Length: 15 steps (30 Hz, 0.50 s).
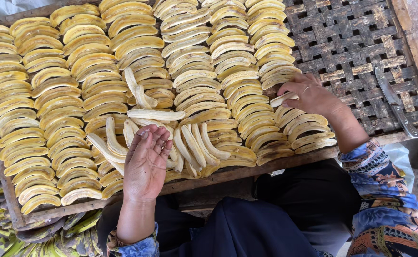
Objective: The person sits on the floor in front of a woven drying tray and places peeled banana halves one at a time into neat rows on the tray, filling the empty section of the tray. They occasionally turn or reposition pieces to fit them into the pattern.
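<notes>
A woven bamboo tray (356, 43) in a wooden frame is covered with rows of yellow peeled banana slices (75, 76). My left hand (146, 164) hovers palm up, fingers loosely apart, over a loose heap of pale slices (156, 114) near the tray's front edge; it holds nothing. My right hand (311, 95) rests on the right end of the rows and pinches one pale banana slice (283, 99) between thumb and fingers, at the border of the bare weave.
A knife (395, 102) lies on the bare weave at the right of the tray. Green-yellow banana peels (51, 238) pile up at the lower left below the frame. My dark lap and patterned sleeves (385, 190) fill the bottom.
</notes>
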Motion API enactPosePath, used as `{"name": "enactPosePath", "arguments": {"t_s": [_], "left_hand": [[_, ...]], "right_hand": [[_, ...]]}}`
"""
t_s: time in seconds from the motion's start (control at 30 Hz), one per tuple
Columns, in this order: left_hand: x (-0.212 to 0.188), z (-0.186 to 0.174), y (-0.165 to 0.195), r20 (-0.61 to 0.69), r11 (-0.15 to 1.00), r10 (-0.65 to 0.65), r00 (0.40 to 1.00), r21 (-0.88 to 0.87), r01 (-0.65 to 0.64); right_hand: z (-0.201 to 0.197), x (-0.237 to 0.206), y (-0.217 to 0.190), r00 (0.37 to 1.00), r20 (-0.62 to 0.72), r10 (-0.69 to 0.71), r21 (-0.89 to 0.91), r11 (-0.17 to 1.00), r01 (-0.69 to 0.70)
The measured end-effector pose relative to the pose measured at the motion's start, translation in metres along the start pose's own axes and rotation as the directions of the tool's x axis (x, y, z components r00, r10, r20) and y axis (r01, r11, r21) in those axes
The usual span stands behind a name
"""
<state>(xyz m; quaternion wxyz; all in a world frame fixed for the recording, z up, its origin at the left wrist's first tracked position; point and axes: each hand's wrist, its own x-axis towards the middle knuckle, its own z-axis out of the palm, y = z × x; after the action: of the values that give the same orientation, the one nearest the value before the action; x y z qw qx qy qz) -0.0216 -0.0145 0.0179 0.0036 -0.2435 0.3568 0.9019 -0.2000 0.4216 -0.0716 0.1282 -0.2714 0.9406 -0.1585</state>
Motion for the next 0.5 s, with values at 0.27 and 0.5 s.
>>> {"name": "enactPosePath", "arguments": {"t_s": [0.27,0.5], "left_hand": [[-0.001,0.002,-0.002,0.008,1.000,-0.008,1.000,0.018,0.008],[-0.002,0.003,-0.005,0.042,1.000,-0.004,0.999,0.030,0.003]], "right_hand": [[-0.003,0.008,0.001,0.996,0.055,-0.074,-0.024,0.997,0.075],[-0.010,0.014,-0.012,0.988,0.131,-0.079,0.009,0.997,0.078]]}}
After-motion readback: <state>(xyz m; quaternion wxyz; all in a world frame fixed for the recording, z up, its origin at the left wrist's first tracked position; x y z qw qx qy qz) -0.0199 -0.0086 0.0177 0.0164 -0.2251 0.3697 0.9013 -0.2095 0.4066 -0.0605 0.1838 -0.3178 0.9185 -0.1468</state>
